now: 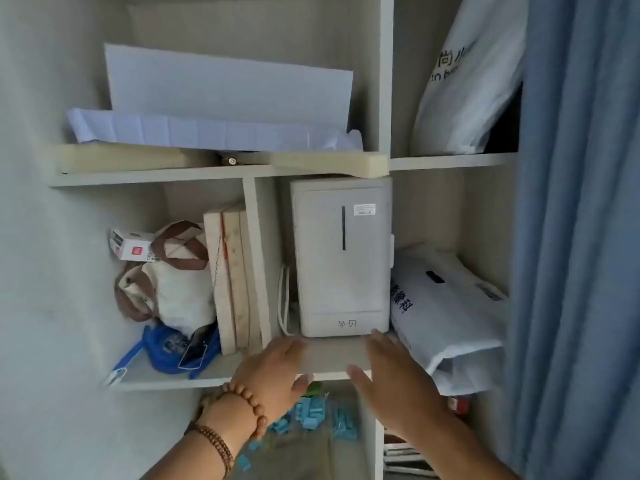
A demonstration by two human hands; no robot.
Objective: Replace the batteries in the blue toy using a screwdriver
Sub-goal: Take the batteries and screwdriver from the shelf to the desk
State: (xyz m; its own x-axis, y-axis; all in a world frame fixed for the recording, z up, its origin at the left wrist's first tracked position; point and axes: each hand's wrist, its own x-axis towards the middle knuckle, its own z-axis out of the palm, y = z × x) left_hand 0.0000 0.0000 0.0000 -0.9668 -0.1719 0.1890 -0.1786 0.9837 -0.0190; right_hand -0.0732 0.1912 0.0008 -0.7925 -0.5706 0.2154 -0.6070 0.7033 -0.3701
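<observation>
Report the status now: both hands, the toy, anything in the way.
Left hand and right hand open, empty, before white appliance. Toy and screwdriver not identifiable. Small blue pieces below, unclear.

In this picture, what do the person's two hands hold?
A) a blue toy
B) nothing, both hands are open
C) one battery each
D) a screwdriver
B: the left hand and the right hand show straight fingers at the edge of the shelf, in front of the white appliance, and neither holds anything.
</observation>
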